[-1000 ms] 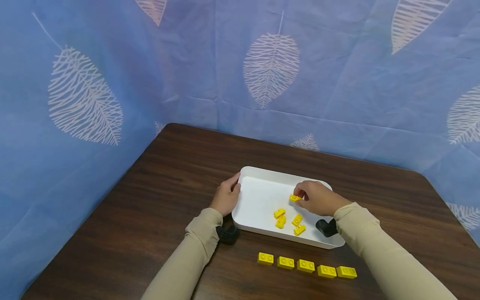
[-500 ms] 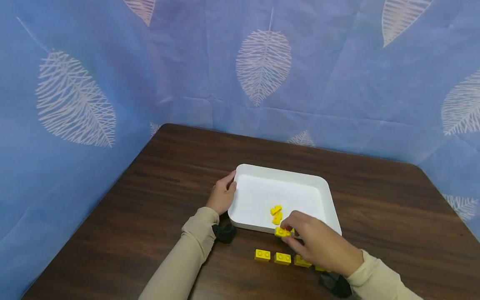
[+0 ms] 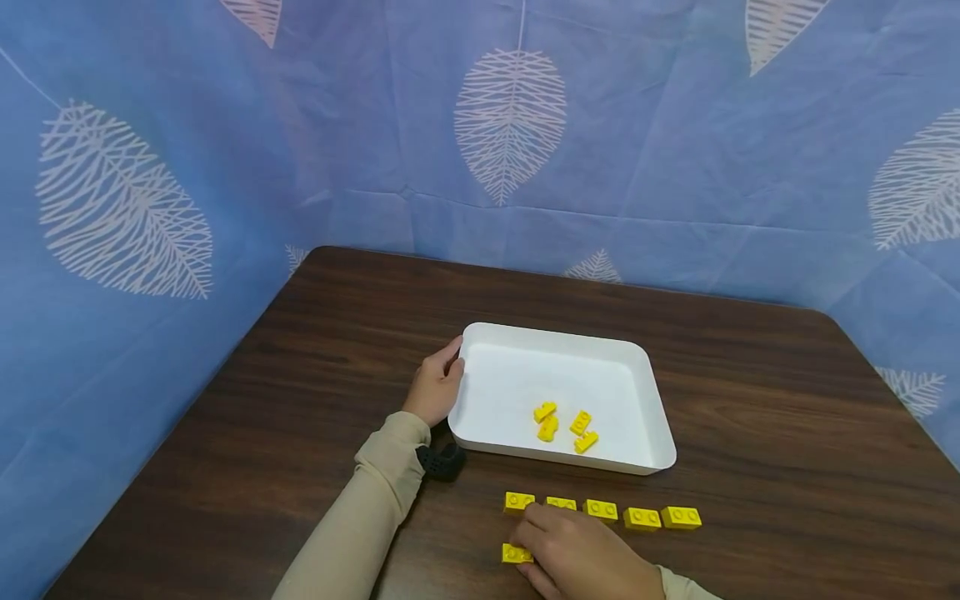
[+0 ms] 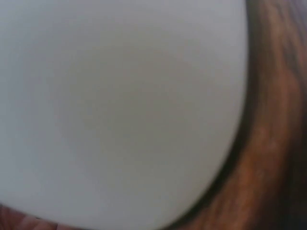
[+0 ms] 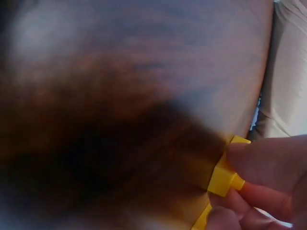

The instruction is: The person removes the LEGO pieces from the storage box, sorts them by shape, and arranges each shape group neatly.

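Note:
A white tray (image 3: 555, 458) lies on the table with several small yellow toy bricks (image 3: 585, 442) in it. My left hand (image 3: 435, 387) holds the tray at its left side, thumb and forefinger at the rim; its other fingers are largely hidden. In front of the tray, my right hand (image 3: 573, 554) pinches a two-stud yellow brick (image 3: 514, 553) between thumb and fingers, low over the table. The right wrist view shows that brick (image 5: 221, 179) between the fingertips. A row of yellow bricks (image 3: 642, 519) stands just beyond this hand, which partly covers two of them.
The dark wooden table (image 3: 360, 317) extends around the tray. A blue cloth (image 3: 645, 150) with white leaf prints hangs behind it and along the left. A black wrist device (image 3: 442, 461) sits on the left forearm, close to the tray's front-left corner.
My right hand has carried the pinched brick from over the tray to the table in front of the row's left end. The left hand stays at the tray; the head view has shifted slightly.

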Action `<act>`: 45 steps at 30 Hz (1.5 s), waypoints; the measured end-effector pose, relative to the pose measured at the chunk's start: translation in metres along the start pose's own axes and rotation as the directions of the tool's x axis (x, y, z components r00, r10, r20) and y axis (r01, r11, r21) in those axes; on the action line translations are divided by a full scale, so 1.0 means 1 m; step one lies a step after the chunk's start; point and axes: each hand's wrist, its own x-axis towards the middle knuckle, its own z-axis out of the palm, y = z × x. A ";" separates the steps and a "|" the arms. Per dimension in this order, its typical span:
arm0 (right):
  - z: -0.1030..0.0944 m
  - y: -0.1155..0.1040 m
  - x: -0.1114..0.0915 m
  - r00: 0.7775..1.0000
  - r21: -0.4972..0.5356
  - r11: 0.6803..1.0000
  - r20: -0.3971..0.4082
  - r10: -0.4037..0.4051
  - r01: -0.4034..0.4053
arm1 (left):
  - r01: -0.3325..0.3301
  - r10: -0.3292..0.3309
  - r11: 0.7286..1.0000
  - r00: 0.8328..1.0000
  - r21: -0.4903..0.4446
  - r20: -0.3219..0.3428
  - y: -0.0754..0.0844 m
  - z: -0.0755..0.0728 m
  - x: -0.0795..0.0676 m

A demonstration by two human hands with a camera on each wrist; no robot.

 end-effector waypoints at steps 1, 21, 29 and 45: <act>0.000 0.000 0.001 1.000 0.007 1.000 0.013 0.010 -0.010 | -0.002 0.002 1.000 1.000 0.001 0.000 0.000 0.000 0.000; -0.053 0.018 0.006 0.974 0.077 0.979 -0.112 0.197 -0.189 | -0.002 0.002 1.000 1.000 -0.010 -0.012 0.003 -0.007 -0.002; -0.076 0.049 0.016 0.972 0.072 0.973 -0.068 0.223 -0.218 | -0.006 0.006 1.000 1.000 -0.015 0.001 0.002 -0.004 -0.001; -0.085 0.116 0.068 0.929 0.203 0.916 0.212 0.303 -0.346 | -0.018 0.018 1.000 1.000 -0.020 0.012 -0.001 -0.005 -0.001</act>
